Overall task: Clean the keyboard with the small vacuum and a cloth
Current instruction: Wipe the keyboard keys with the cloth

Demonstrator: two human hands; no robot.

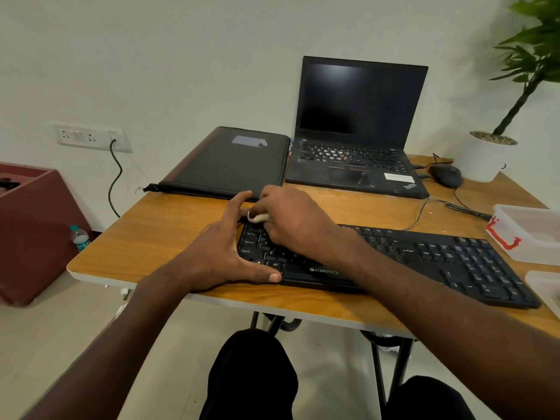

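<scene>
The black keyboard lay on the wooden worktop, near its front edge. The right hand was curled over the top left keys, and its grip held a small white cloth pressed down on them. The left hand lay flat with straight fingers against the keyboard's left end, holding it steady and gripping nothing. This looked like the wiping step. No small vacuum could be seen. The next move probably needed the cloth to slide right along the rows, while the left hand kept the keyboard from slipping.
</scene>
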